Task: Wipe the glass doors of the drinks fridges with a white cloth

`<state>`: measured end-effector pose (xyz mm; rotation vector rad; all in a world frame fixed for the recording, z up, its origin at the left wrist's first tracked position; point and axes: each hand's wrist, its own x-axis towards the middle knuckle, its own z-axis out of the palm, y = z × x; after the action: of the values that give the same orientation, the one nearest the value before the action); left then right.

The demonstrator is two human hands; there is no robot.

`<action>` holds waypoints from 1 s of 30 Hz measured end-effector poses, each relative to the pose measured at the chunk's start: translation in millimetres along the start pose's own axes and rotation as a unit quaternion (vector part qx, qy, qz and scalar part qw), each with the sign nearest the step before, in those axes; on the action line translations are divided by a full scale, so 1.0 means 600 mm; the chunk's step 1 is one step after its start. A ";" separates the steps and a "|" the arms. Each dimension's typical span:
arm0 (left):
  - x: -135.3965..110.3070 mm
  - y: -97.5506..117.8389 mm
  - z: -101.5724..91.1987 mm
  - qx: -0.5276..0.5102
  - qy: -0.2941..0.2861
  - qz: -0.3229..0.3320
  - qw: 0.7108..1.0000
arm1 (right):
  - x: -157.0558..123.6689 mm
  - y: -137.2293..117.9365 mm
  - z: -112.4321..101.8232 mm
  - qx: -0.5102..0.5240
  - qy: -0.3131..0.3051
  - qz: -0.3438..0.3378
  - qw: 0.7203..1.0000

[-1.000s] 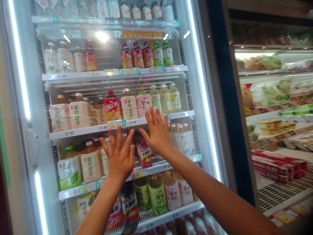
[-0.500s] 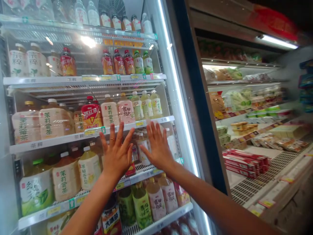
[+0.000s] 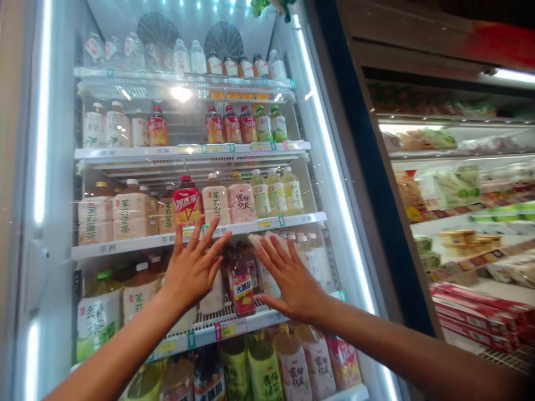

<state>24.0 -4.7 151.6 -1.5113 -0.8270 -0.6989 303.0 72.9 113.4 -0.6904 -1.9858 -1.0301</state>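
Observation:
My left hand and my right hand both lie flat with spread fingers against the glass door of a drinks fridge. Neither hand holds anything. Behind the glass, between the two hands, stands a red-labelled bottle on a wire shelf. Above my fingertips runs a shelf with a red tea bottle and pale tea bottles.
The fridge has several lit shelves of bottled drinks and two fans at the top. A dark door frame edges it on the right. Beyond it an open chilled display holds packaged foods and red boxes.
The view has swung back left and tilted up. Both hands stay flat on the glass, now a little further apart, with the red-labelled bottle showing between them.

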 end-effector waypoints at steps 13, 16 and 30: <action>-0.102 -0.219 -0.069 0.012 -0.057 -0.111 0.992 | 0.255 -0.164 -0.010 0.021 -0.031 -0.257 0.966; -0.130 -0.251 -0.079 0.011 -0.069 -0.118 0.990 | 0.317 -0.175 -0.024 0.014 -0.006 -0.145 0.989; -0.178 -0.298 -0.126 0.028 -0.049 -0.157 0.986 | 0.423 -0.281 -0.028 -0.033 0.003 -0.099 0.994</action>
<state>-181.1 -85.7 172.6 -1.3869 -1.1665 -0.8295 45.5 -2.2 258.8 -0.5320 -2.0539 -1.2195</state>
